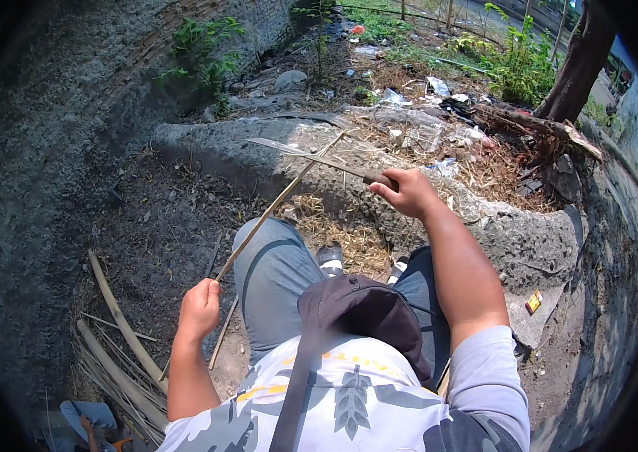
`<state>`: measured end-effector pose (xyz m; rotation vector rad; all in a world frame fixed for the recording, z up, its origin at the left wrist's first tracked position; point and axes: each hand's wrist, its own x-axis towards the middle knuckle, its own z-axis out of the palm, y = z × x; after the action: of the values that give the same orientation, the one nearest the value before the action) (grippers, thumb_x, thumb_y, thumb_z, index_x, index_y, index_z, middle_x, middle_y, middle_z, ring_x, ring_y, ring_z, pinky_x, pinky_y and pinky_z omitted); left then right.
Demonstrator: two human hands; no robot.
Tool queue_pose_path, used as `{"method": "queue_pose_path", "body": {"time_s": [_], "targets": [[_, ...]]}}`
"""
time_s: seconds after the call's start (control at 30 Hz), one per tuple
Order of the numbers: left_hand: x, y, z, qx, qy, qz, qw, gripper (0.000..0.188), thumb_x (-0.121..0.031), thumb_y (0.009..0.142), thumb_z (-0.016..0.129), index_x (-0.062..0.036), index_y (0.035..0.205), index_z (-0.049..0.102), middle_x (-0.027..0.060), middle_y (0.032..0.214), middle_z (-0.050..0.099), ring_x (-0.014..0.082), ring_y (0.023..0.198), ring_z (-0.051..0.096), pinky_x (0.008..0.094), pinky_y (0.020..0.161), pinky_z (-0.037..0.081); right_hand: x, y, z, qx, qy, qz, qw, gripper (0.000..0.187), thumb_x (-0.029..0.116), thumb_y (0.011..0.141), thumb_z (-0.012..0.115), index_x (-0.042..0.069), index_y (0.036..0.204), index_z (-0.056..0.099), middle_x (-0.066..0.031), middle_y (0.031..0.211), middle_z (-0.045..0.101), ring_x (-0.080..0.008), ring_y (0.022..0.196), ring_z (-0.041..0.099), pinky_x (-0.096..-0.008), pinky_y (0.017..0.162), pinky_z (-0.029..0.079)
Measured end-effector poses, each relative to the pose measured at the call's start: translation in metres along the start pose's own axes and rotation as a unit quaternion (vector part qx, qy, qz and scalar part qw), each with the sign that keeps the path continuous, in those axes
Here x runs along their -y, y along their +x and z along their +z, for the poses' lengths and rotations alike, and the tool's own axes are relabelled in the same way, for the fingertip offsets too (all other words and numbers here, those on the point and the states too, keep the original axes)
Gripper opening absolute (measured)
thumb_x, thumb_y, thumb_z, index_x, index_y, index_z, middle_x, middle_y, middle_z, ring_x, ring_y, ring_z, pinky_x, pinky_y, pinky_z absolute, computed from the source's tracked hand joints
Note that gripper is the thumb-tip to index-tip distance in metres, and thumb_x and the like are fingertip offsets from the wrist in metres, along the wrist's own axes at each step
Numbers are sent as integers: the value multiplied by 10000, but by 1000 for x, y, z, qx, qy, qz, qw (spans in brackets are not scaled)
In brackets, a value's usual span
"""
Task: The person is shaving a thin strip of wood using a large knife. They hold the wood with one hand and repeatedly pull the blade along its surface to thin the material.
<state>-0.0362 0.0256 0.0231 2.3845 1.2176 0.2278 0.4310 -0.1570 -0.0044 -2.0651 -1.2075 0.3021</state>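
My left hand (200, 307) is closed round the lower end of a long thin bamboo strip (264, 217), which slants up and to the right over my knee. In my right hand (408, 191) is the brown handle of a long-bladed knife (289, 149). The blade points left and crosses the strip near its far end; the two seem to touch there. Both hands are in front of me, the right one farther out.
A low rough concrete ledge (518, 248) runs ahead of my feet, with litter and dry straw (496, 169) on it. Long stalks and thin strips (119, 301) lie at my left. A wall (55, 135) rises on the left. A small yellow-red packet (534, 302) lies at right; another person (87, 420) is at lower left.
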Motion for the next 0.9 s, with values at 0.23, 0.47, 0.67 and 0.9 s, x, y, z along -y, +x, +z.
{"method": "queue_pose_path", "body": {"time_s": [0.23, 0.47, 0.67, 0.9], "targets": [[-11, 0, -3, 3, 10, -23, 1000, 337, -278, 1065, 501, -19, 944, 679, 218, 863, 697, 427, 847, 679, 467, 748, 518, 12, -1, 3, -26, -261, -168, 950, 424, 574, 888, 719, 173, 1026, 717, -74, 830, 724, -310, 803, 715, -444, 768, 536], [-12, 4, -17, 5, -2, 21, 1000, 340, -268, 1067, 505, -11, 942, 690, 221, 834, 685, 405, 813, 677, 463, 732, 513, 7, 5, -22, -63, -213, -2, 975, 426, 565, 857, 761, 181, 1039, 723, -114, 889, 744, -340, 843, 723, -474, 753, 559], [-9, 9, -16, -7, 9, 13, 1000, 332, -261, 1066, 510, -7, 952, 692, 217, 838, 688, 400, 804, 673, 453, 727, 512, 11, -2, -18, -42, -141, 23, 989, 508, 645, 898, 675, 162, 1029, 758, -144, 882, 751, -351, 870, 736, -483, 762, 568], [-24, 20, 1, 1, -5, 40, 999, 319, -255, 1061, 515, 1, 979, 686, 230, 864, 697, 420, 826, 675, 452, 747, 523, 21, -3, 6, -17, -196, -148, 969, 478, 625, 923, 654, 147, 926, 666, -102, 821, 717, -346, 791, 713, -480, 728, 554]]}}
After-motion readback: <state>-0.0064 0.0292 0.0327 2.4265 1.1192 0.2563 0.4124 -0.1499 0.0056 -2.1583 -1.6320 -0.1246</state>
